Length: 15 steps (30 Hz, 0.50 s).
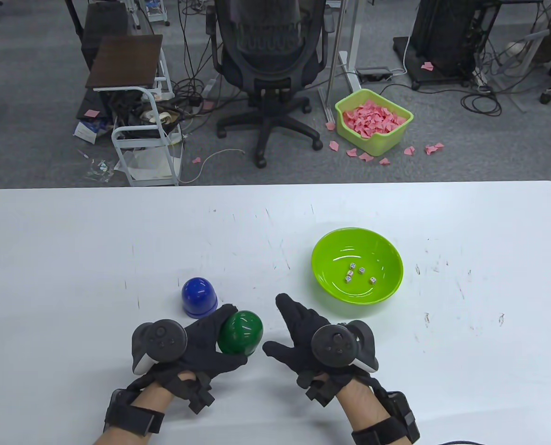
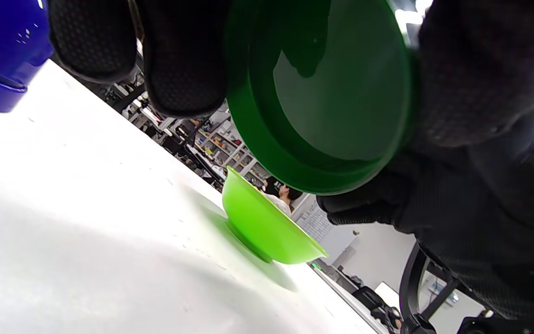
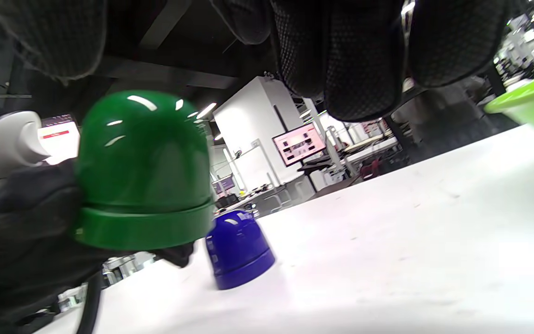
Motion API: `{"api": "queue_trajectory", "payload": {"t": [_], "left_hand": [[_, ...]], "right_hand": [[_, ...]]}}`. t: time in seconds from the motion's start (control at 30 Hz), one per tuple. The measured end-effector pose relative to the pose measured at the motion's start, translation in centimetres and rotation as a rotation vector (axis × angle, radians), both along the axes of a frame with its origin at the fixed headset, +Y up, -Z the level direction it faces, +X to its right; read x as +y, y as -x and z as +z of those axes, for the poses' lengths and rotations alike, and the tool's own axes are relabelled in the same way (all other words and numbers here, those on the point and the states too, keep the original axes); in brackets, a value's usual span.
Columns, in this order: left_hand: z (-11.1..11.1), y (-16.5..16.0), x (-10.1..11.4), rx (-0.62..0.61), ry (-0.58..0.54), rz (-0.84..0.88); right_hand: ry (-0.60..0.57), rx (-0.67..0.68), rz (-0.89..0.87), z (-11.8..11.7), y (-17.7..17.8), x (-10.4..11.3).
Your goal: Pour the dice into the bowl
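Observation:
My left hand [image 1: 210, 340] grips a dark green dome-shaped dice cup [image 1: 239, 333] and holds it above the table, mouth down; the left wrist view shows its underside [image 2: 336, 102] with my fingers [image 2: 183, 60] around it. It also shows in the right wrist view [image 3: 142, 171]. A lime green bowl [image 1: 386, 259] stands to the right with several white dice [image 1: 359, 273] inside. The bowl also shows in the left wrist view [image 2: 267, 222]. My right hand [image 1: 298, 331] hovers open and empty between the cup and the bowl.
A blue dome-shaped dice cup [image 1: 199, 296] stands mouth down on the white table [image 1: 94, 259], just behind my left hand; it also shows in the right wrist view [image 3: 237, 253] and the left wrist view [image 2: 3, 51]. An office chair [image 1: 268, 60] and a green bin [image 1: 372, 120] are on the floor beyond.

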<state>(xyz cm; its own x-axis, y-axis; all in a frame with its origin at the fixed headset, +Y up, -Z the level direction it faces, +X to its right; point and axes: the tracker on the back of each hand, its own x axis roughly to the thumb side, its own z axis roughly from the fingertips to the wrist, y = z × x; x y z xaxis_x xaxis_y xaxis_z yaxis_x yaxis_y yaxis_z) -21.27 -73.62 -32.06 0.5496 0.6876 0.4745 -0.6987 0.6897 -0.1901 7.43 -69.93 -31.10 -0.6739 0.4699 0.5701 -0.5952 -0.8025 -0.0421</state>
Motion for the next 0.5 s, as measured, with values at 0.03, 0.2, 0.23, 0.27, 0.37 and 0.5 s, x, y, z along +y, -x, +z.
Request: {"api": "queue_trajectory", "payload": {"t": [0.03, 0.2, 0.23, 0.27, 0.37, 0.5], "left_hand": [[-0.1, 0.2, 0.0, 0.008, 0.006, 0.006], [-0.4, 0.8, -0.2, 0.037, 0.038, 0.045], [-0.4, 0.9, -0.3, 0.039, 0.042, 0.046], [-0.5, 1.0, -0.3, 0.045, 0.043, 0.047], [-0.6, 1.3, -0.4, 0.053, 0.054, 0.052], [-0.6, 1.5, -0.2, 0.051, 0.051, 0.076]], "right_hand": [[-0.012, -0.022, 0.021, -0.2, -0.5, 0.0], [-0.041, -0.100, 0.060, -0.8, -2.4, -0.1], [-0.038, -0.107, 0.051, -0.9, -2.6, -0.1], [-0.032, -0.117, 0.041, -1.0, -2.9, -0.1], [-0.022, -0.133, 0.026, -1.3, -3.4, -0.2], [-0.016, -0.141, 0.013, -1.4, -3.7, -0.2]]}}
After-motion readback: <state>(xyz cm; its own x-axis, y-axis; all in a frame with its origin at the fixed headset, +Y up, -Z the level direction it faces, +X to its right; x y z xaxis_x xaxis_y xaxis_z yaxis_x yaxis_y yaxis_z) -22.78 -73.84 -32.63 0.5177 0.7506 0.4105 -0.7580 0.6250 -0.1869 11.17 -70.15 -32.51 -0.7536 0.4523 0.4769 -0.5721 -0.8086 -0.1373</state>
